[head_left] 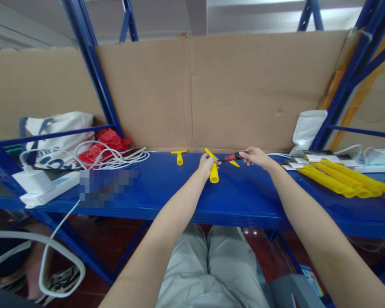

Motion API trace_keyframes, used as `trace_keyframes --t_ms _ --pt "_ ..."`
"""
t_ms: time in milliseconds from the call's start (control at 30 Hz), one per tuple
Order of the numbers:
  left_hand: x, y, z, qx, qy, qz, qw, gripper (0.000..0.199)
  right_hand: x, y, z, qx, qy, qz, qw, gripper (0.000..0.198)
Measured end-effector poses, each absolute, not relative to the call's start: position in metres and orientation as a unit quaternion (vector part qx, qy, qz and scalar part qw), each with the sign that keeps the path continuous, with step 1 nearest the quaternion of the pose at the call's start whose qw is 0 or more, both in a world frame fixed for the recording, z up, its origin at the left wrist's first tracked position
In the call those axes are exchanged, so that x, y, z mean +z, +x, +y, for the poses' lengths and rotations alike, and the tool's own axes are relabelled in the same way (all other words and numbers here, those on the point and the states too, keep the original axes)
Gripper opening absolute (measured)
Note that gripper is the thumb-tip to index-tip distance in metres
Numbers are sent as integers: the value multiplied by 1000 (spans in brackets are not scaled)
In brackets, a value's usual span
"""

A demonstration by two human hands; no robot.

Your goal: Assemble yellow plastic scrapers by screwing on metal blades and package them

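Your left hand (205, 164) has fingers closed round the yellow T-shaped handle (214, 174) over the surface's (167, 188) middle, likely steadying it for the red-and-black tool (230, 157); your right hand's (257, 157) fingers pinch that tool's outer end. Yellow tubes (324, 179) lie toward the right end, clear of both hands.

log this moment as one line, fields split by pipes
left hand: holds yellow T-piece | right hand: holds red tool | blue shelf: another T-piece to left, yellow tubes to right
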State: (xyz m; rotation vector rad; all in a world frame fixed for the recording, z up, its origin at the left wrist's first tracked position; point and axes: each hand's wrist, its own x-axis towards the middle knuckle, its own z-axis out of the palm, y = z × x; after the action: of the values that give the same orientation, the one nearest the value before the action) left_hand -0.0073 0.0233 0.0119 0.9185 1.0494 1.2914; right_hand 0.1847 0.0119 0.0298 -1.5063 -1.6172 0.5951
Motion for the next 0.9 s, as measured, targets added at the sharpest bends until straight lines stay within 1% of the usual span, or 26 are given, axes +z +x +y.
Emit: trace_keyframes --t_ms 100,200,333,433,600,733,900 --pt "11 -9 24 543 399 456 581 69 35 186 14 188 -599 -589 509 27" --pt "9 -9 26 534 401 465 581 70 40 188 18 167 -585 -523 597 24" --pt "6 -10 30 526 403 478 577 70 42 193 20 156 -556 -455 678 23" --pt "5 -11 32 516 406 486 576 69 42 194 20 155 -545 -418 710 24" --pt "6 -11 31 493 420 478 593 68 46 191 16 207 -491 -372 760 28" --pt "6 -10 28 471 439 456 614 66 50 188 12 241 -467 -359 772 31" --pt "4 -10 29 455 447 445 628 65 51 187 9 257 -451 -355 777 31"
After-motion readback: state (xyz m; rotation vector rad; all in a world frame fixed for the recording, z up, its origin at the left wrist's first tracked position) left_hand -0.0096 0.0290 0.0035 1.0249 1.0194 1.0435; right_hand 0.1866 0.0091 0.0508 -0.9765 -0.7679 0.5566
